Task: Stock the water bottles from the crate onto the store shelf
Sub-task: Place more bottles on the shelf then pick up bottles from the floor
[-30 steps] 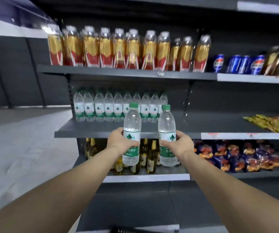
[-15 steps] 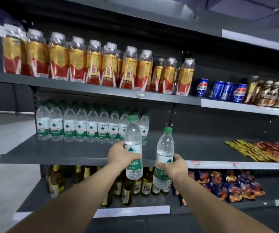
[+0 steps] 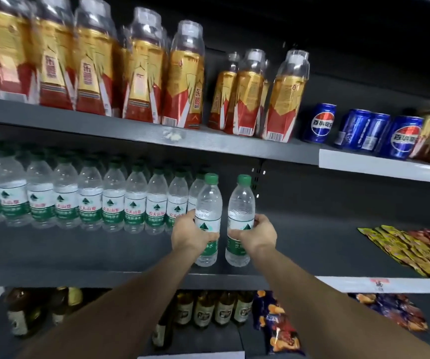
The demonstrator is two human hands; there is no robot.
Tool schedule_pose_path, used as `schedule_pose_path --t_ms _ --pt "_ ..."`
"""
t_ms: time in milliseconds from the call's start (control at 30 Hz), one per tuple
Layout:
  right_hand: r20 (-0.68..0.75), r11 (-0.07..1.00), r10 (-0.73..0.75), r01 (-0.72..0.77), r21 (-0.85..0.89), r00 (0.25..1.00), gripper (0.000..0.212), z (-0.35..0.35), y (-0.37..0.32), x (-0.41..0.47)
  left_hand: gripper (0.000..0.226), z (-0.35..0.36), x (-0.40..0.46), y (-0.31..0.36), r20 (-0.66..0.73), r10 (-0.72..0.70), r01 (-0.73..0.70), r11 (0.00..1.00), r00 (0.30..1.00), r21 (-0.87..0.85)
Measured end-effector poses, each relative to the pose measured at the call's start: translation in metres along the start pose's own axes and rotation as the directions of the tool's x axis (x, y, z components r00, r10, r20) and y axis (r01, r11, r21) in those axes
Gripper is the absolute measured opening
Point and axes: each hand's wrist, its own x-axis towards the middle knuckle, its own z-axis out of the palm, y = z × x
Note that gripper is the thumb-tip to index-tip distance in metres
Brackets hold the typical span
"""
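Observation:
My left hand (image 3: 189, 235) grips a clear water bottle (image 3: 208, 203) with a green cap and green label. My right hand (image 3: 258, 235) grips a second, identical bottle (image 3: 241, 203). Both bottles are upright, side by side, over the dark grey middle shelf (image 3: 79, 255), just right of a row of several stocked water bottles (image 3: 87, 200). I cannot tell whether their bases touch the shelf. The crate is out of view.
The shelf above holds gold-and-red drink bottles (image 3: 144, 71) and blue cola cans (image 3: 359, 130). Yellow and red snack packets (image 3: 413, 247) lie at the right of the middle shelf, with bare shelf between them and my hands. Below stand dark glass bottles (image 3: 208, 309) and snack bags (image 3: 281, 325).
Both hands have carried their bottles up and forward, from in front of the shelf edge to over the middle shelf beside the stocked row. The view has moved closer to the shelves.

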Motion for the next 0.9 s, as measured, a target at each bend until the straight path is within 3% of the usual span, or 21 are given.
schedule_pose_path --t_ms 100,267,467,700,900 --pt "0.008 1.000 -0.006 0.006 -0.015 1.000 0.062 0.004 0.002 0.041 0.085 0.033 0.025 -0.004 -0.007 -0.006 0.006 1.000 1.000 -0.009" --pt "0.023 0.999 -0.047 0.047 -0.017 0.999 0.059 0.012 0.013 0.108 0.037 0.092 0.066 -0.006 -0.149 0.006 -0.005 1.000 0.989 0.008" --pt "0.040 0.993 -0.086 0.089 -0.083 0.996 0.063 0.019 0.036 0.163 0.042 0.148 0.124 -0.008 -0.215 0.018 0.005 0.994 0.976 0.106" --pt "0.073 0.995 -0.093 0.095 -0.034 0.993 0.057 0.035 0.060 0.180 0.032 0.172 0.166 -0.009 -0.287 0.004 0.046 0.985 0.958 0.167" --pt "0.086 0.995 -0.094 0.095 -0.004 0.992 0.053 0.044 0.070 0.191 0.044 0.172 0.180 -0.015 -0.186 0.122 0.005 0.825 0.975 0.566"
